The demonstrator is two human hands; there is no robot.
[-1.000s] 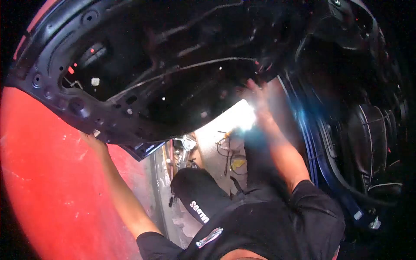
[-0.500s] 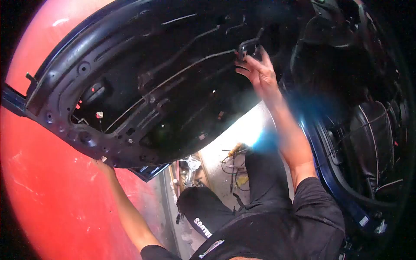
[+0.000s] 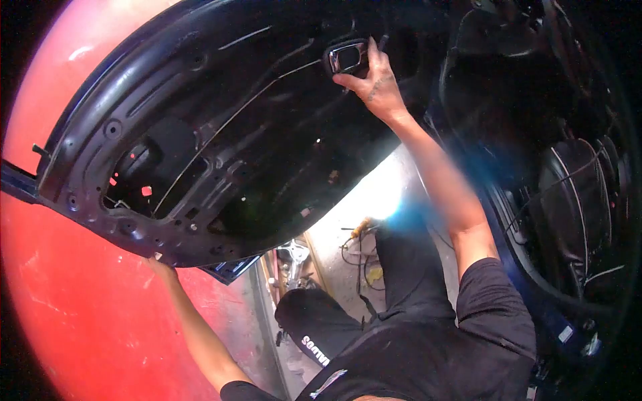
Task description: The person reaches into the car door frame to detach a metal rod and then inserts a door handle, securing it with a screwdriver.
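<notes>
A dark car door (image 3: 87, 157) with its bare metal inner side showing fills the upper left. My right hand (image 3: 381, 83) grips an inner door handle (image 3: 336, 60) with a chrome surround, thumb below it and fingers along its right side. The handle sits against the upper part of the door. From it a thin rod (image 3: 251, 100) runs down and left to the large opening in the panel. My left hand (image 3: 161, 266) is closed on the door's lower left edge, the thumb tip on the near side; its other fingers are hidden behind the edge.
A red surface (image 3: 60, 287) lies behind the door at left. On the floor are a yellow-and-black tool (image 3: 363, 227) with a cable and a silvery metal part (image 3: 293, 257). A black seat (image 3: 565, 207) and the blue door sill (image 3: 515, 281) are at right.
My right hand has shifted left and slightly up with the door handle, which now faces me flat against the door. My left hand stays at the door's edge.
</notes>
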